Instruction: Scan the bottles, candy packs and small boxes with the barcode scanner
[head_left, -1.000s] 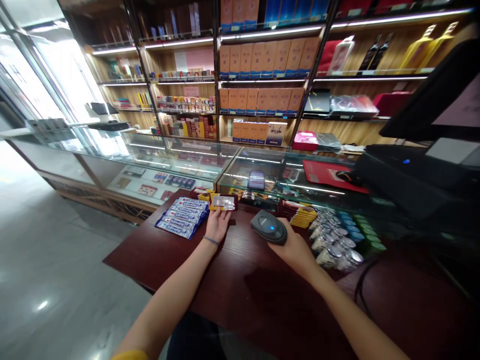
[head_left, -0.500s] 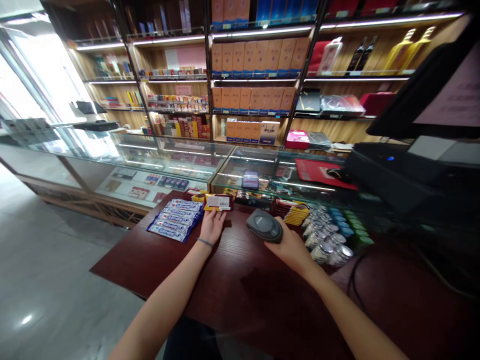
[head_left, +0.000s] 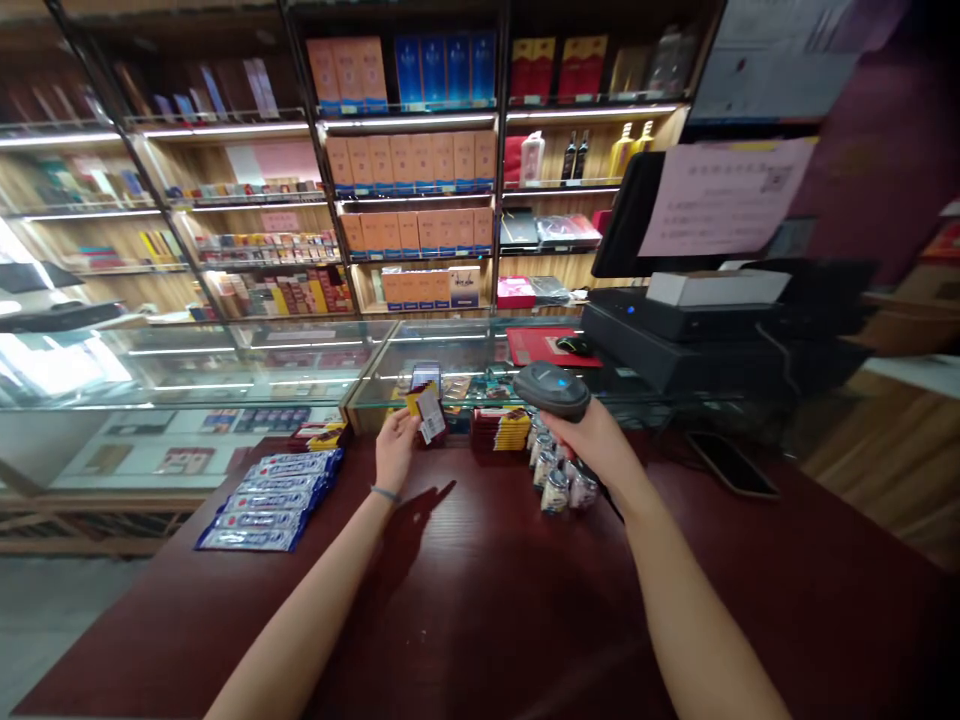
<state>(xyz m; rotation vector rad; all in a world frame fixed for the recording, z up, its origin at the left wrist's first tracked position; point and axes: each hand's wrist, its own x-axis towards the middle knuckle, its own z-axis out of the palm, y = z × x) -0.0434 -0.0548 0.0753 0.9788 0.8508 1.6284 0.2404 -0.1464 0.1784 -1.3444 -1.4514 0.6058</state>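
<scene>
"Several lit tiers of shelving (head_left: 551, 266) span the background. Next in size?"

"Glass display counter (head_left: 360, 340), running below them. Nearer, a dark red-brown bench (head_left: 495, 600) fills the lower view. A black monitor (head_left: 626, 215) stands at the right, with a printed sheet across it."

"Goods on the bench?"

"Blue-and-white packets (head_left: 262, 500), overlapped in a row, at the left. Lidded jars (head_left: 555, 490) are grouped near the right hand (head_left: 600, 440), partly hidden by it. Just left of the jars, a stack of yellow-and-dark-red bars (head_left: 501, 430)."

"State of the right hand?"

"Fingers wrapped around the handle of a grey scanner (head_left: 551, 388), blue light showing on top. The head is turned leftward, above the bench."

"And the left hand (head_left: 396, 450)?"

"Thumb and fingers pinched together on the near left edge of one wrapped bar (head_left: 427, 410). The bar extends up and right beyond the fingertips, tilted, raised off the bench, and apart from the scanner. Its white label faces the wearer."

"Smallest items?"

"A thin band (head_left: 386, 494) around the left wrist, and a barcode on that label, too small to read."
</scene>
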